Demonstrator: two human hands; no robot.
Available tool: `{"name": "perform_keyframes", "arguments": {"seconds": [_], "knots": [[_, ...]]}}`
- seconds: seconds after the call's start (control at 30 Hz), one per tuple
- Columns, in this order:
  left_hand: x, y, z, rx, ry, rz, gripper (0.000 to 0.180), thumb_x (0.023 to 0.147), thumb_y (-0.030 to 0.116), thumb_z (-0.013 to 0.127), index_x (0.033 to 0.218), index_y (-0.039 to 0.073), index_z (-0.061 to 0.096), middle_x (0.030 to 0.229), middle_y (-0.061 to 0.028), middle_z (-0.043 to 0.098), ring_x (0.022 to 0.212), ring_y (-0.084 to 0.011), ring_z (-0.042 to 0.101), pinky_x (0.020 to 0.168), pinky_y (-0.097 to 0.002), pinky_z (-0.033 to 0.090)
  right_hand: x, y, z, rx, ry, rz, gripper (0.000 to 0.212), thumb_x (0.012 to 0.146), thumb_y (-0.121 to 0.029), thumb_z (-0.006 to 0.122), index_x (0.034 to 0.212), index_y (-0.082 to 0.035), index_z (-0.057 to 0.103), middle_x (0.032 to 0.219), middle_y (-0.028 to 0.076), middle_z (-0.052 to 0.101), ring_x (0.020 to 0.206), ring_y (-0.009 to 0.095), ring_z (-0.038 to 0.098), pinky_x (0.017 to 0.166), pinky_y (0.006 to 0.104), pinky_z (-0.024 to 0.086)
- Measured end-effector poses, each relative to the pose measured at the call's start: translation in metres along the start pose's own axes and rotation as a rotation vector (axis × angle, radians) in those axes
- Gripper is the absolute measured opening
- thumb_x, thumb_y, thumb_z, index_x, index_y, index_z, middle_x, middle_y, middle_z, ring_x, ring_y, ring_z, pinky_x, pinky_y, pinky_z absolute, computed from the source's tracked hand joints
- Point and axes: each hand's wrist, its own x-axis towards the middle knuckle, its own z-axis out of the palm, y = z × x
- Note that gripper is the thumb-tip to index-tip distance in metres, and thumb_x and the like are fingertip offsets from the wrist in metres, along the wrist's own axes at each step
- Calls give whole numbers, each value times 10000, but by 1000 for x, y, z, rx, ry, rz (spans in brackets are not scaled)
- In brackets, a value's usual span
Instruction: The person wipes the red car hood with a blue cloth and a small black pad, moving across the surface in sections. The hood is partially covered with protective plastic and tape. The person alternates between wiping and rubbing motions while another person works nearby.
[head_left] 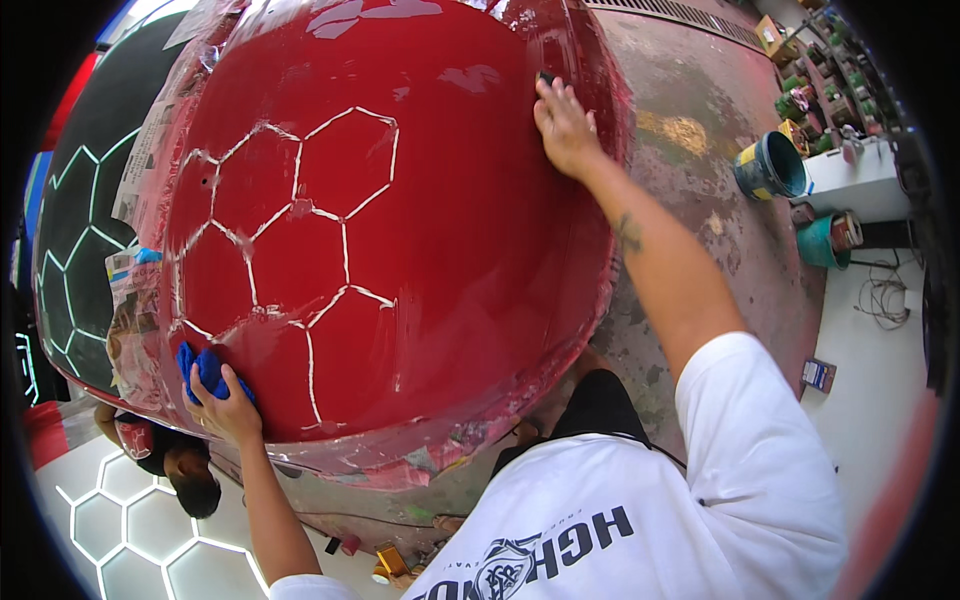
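Note:
Before me spreads a glossy red car panel (pixel 460 250), with hexagonal ceiling lights mirrored in it and some dull, smeary patches. At its near left edge my left hand (pixel 230 410) is closed around a crumpled blue cloth (pixel 204 370), which rests on the paint. My right arm reaches to the far right side, where my right hand (pixel 567 128) presses a small dark pad (pixel 545 78) against the surface. Most of that pad is hidden under the fingers, so its exact kind is unclear.
Masking newspaper (pixel 145 170) and plastic film border the panel, next to dark glass (pixel 75 200). Another person (pixel 190 470) is at the lower left. Right, a dark bucket (pixel 772 166), a teal bucket (pixel 823 241) and a cable coil (pixel 884 300) stand near shelves. A drain grate (pixel 690 17) crosses the floor.

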Motion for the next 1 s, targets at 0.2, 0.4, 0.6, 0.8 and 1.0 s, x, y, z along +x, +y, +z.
{"name": "perform_keyframes", "arguments": {"seconds": [0.2,0.4,0.6,0.8,1.0], "knots": [[0,-2,5,40,38,-11,643,974,641,671,1528,336,554,1582,-200,463,1419,-474,489,1148,-614,419,-253,-86,-3,-7,-52,3,610,1167,-435,356,1722,-194,277,1815,140,172,1676,350,147,1301,680,138],[-3,4,2,10,-4,-37,675,961,668,660,1542,350,529,1616,-164,435,1452,-473,454,1150,-651,393,-398,-139,-5,38,-164,60,604,1167,-414,368,1722,-192,284,1820,136,160,1679,343,143,1299,682,134],[-1,-8,-4,-33,-15,-43,699,953,679,659,1556,359,509,1637,-162,412,1469,-478,435,1151,-662,380,-420,-116,-59,612,-80,45,586,1195,-437,350,1705,-149,338,1777,149,302,1654,321,247,1329,458,217],[-1,-1,-7,-26,-52,-52,705,956,700,636,1560,361,504,1645,-164,400,1477,-473,428,1167,-663,359,-380,-117,-58,449,18,207,645,1166,-454,428,1668,-53,372,1703,208,416,1593,365,376,1277,439,340],[-4,-6,-7,-12,-40,-61,676,964,665,648,1544,341,522,1634,-187,415,1452,-476,457,1156,-658,374,-440,-154,8,-115,-74,163,647,1146,-412,436,1689,-74,332,1770,191,284,1627,375,300,1272,595,309]]}}
